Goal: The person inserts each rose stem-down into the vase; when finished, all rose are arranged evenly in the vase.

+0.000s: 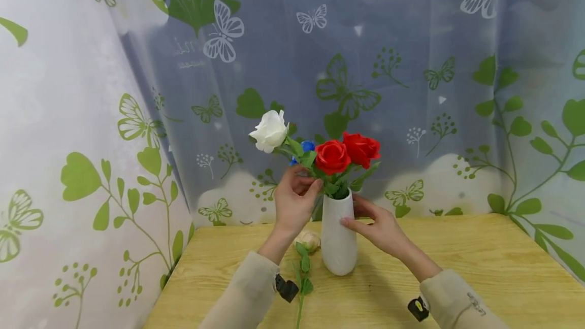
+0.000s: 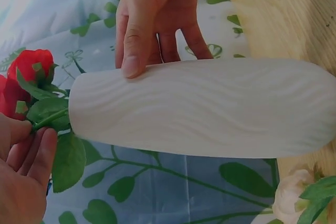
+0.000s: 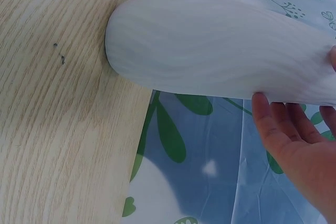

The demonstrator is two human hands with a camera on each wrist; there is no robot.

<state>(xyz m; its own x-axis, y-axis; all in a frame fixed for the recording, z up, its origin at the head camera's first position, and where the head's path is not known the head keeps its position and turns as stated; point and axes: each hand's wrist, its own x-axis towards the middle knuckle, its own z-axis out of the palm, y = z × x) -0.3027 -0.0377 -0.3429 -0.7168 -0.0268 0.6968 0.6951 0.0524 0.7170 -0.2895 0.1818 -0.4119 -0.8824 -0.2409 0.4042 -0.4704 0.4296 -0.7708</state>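
Note:
A white vase with a wavy surface stands upright on the table, holding two red roses, a white rose leaning out to the left and a blue flower partly hidden behind leaves. My left hand pinches a green stem between thumb and fingers just outside the vase's mouth. On the vase's right side, my right hand grips its upper part, thumb in front and fingers behind. Which bloom the pinched stem carries is hard to see, though the white rose rises above that hand.
A pale cream rose lies on the wooden table, left of the vase, its leafy stem pointing toward me. Behind the table hangs a printed curtain with leaves and butterflies; another covers the left side.

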